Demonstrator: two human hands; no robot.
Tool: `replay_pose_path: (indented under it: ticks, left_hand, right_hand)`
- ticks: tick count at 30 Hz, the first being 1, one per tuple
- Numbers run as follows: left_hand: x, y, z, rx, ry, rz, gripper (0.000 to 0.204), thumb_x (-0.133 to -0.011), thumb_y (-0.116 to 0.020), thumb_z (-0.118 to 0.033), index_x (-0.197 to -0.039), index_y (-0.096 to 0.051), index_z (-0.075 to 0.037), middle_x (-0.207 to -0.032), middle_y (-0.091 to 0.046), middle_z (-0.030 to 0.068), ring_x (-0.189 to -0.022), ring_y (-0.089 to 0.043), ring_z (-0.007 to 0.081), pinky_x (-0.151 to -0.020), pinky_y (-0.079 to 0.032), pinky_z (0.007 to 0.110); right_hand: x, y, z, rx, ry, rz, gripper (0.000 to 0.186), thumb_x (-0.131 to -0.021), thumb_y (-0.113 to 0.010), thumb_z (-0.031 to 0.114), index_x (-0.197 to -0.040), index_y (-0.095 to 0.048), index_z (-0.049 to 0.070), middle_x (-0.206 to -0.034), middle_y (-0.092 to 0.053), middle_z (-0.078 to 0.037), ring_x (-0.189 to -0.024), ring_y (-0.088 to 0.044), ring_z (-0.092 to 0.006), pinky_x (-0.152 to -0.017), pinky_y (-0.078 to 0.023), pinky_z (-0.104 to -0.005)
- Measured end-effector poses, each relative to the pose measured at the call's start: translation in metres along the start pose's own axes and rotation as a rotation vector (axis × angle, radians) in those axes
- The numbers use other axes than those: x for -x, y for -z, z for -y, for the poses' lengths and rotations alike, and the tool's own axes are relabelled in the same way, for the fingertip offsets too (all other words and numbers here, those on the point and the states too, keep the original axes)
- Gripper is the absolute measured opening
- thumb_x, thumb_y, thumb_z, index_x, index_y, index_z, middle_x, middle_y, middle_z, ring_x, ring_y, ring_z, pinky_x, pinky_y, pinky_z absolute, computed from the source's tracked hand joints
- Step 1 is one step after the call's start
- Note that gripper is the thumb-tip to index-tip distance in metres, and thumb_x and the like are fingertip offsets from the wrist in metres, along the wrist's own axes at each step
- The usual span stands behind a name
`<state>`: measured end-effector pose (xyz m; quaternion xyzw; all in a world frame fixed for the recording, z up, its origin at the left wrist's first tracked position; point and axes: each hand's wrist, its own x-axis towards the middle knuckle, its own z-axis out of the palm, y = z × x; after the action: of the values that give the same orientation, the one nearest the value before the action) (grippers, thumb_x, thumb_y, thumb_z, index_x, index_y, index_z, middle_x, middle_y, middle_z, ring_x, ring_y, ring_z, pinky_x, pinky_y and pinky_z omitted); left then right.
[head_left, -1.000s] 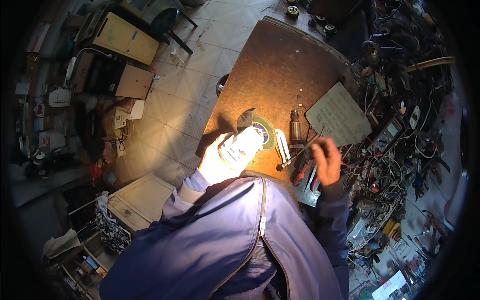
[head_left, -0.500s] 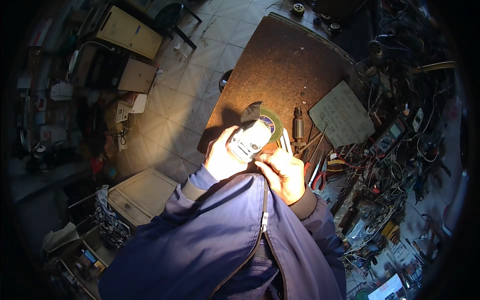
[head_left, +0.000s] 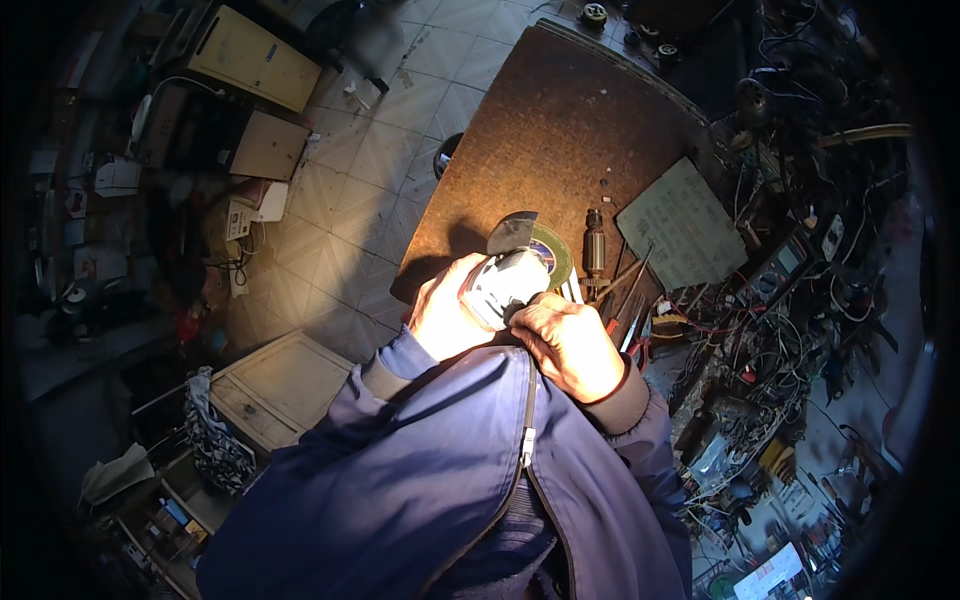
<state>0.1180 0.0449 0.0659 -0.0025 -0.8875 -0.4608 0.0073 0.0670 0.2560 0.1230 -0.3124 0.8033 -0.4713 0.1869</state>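
Note:
My left hand (head_left: 441, 312) is wrapped round the pale head of an angle grinder (head_left: 508, 284), lit brightly above the near edge of the bench. Its dark curved guard (head_left: 512, 232) sticks up on the far side, beside a green-rimmed disc (head_left: 559, 252). Against the grinder's near right side, my right hand (head_left: 572, 345) has thumb and fingers pinched together. What lies between those fingertips is hidden. Just right of the disc, a motor armature (head_left: 595, 248) lies on the bench.
The brown bench top (head_left: 540, 130) stretches away from me. A grey-green flat board (head_left: 683, 225) lies at its right, near screwdrivers and red-handled pliers (head_left: 641, 350). Beyond are a multimeter (head_left: 783, 270) and tangled wires (head_left: 745, 385). A wooden drawer unit (head_left: 285, 388) stands at left.
The grinder has turned slightly and shifted a little to the right in my left hand. My right hand has moved slightly right with it. A blurred shape now covers the stool at the back.

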Motion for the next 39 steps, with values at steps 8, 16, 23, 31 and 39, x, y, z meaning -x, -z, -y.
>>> replay_pose_path:
  ticks: [8,16,23,31,39]
  left_hand:
    - [-0.002,0.003,-0.013,0.016,0.117,0.051,0.084,-0.056,-0.094,-0.016,-0.13,-0.055,-0.004,-0.112,-0.071,0.0185,-0.101,-0.073,0.0341,-0.086,-0.06,0.043]
    - [0.0,0.003,-0.016,-0.014,0.169,-0.002,0.078,-0.058,-0.092,-0.015,-0.128,-0.058,-0.007,-0.108,-0.072,0.0207,-0.099,-0.074,0.0348,-0.084,-0.06,0.041]
    - [-0.004,-0.006,0.009,0.121,0.128,0.126,0.069,-0.062,-0.09,-0.014,-0.124,-0.061,-0.005,-0.101,-0.074,0.0188,-0.091,-0.075,0.0256,-0.081,-0.06,0.039]
    - [-0.019,-0.021,0.02,0.696,0.336,0.349,0.064,-0.064,-0.088,-0.007,-0.121,-0.058,-0.004,-0.104,-0.07,0.0111,-0.093,-0.068,0.019,-0.081,-0.058,0.034]
    - [-0.044,-0.01,-0.032,0.174,-0.705,0.353,0.061,-0.057,-0.079,0.001,-0.117,-0.065,-0.003,-0.117,-0.068,0.0171,-0.108,-0.067,0.0319,-0.093,-0.054,0.042]
  right_hand:
    - [0.005,-0.023,-0.005,-0.054,0.055,-0.283,0.012,-0.086,-0.076,0.006,-0.095,-0.069,0.002,-0.083,-0.067,-0.015,-0.076,-0.069,-0.0333,-0.069,-0.056,-0.0377]
    - [0.01,-0.036,0.003,-0.113,0.059,-0.428,0.011,-0.083,-0.077,0.002,-0.092,-0.07,0.003,-0.084,-0.065,-0.014,-0.076,-0.067,-0.0297,-0.068,-0.056,-0.0357]
    - [0.025,-0.034,0.006,-0.056,0.029,-0.468,0.011,-0.085,-0.072,0.002,-0.096,-0.069,0.002,-0.086,-0.066,-0.015,-0.079,-0.068,-0.0345,-0.07,-0.056,-0.0379]
    - [0.045,-0.051,0.008,-0.314,-0.066,-0.607,0.015,-0.091,-0.07,0.007,-0.105,-0.069,0.0,-0.09,-0.067,-0.016,-0.084,-0.071,-0.0315,-0.072,-0.056,-0.0393]
    - [0.19,0.008,-0.046,0.214,-0.922,-1.101,0.045,-0.086,-0.076,0.029,-0.118,-0.067,-0.001,-0.107,-0.07,-0.019,-0.098,-0.067,-0.0346,-0.086,-0.053,-0.0433]
